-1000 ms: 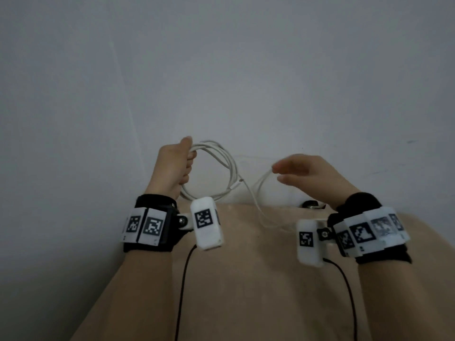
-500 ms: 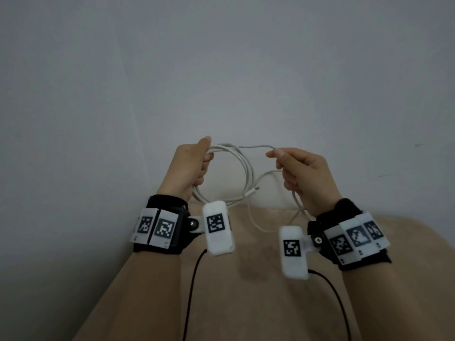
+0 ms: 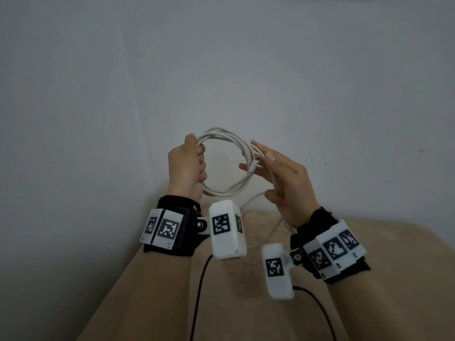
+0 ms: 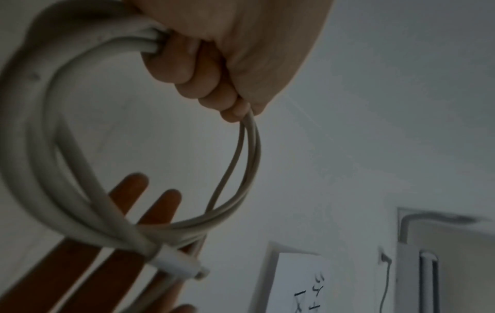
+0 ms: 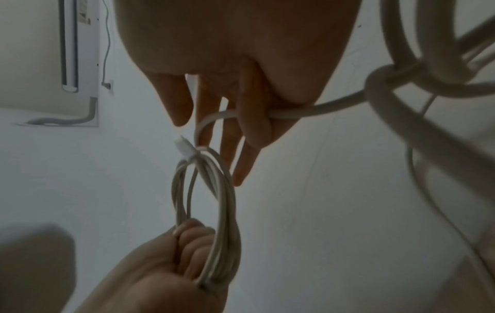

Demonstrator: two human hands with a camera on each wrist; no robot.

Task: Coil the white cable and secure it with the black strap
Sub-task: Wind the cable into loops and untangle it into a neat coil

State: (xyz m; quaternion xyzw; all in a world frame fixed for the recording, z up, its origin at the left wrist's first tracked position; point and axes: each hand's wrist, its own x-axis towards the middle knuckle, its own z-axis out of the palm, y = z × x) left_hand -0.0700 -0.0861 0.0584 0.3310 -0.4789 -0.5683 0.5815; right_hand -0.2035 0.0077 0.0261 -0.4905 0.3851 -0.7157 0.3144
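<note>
The white cable (image 3: pixel 221 130) is wound into a round coil held up in front of the wall. My left hand (image 3: pixel 199 163) grips the coil's left side in a fist; the left wrist view shows its fingers (image 4: pixel 203 69) curled round several strands (image 4: pixel 40 148). My right hand (image 3: pixel 261 153) is at the coil's right side, its fingers nearly straight, with its thumb pinching the loose strand (image 5: pixel 294 112) against them. A white connector (image 3: pixel 253 166) sticks out beside those fingers. The rest of the cable (image 3: pixel 273 232) hangs down toward the surface. The black strap is not in view.
A beige padded surface (image 3: pixel 246 311) lies below the hands, against a plain white wall (image 3: pixel 221 70). Black leads (image 3: pixel 197 291) run back from the wrist cameras. More slack cable loops (image 5: pixel 401 63) hang close to the right wrist camera.
My right hand has swung left and up with the loose strand, from well apart to right against the coil. The coil has gained a turn, and less slack hangs below.
</note>
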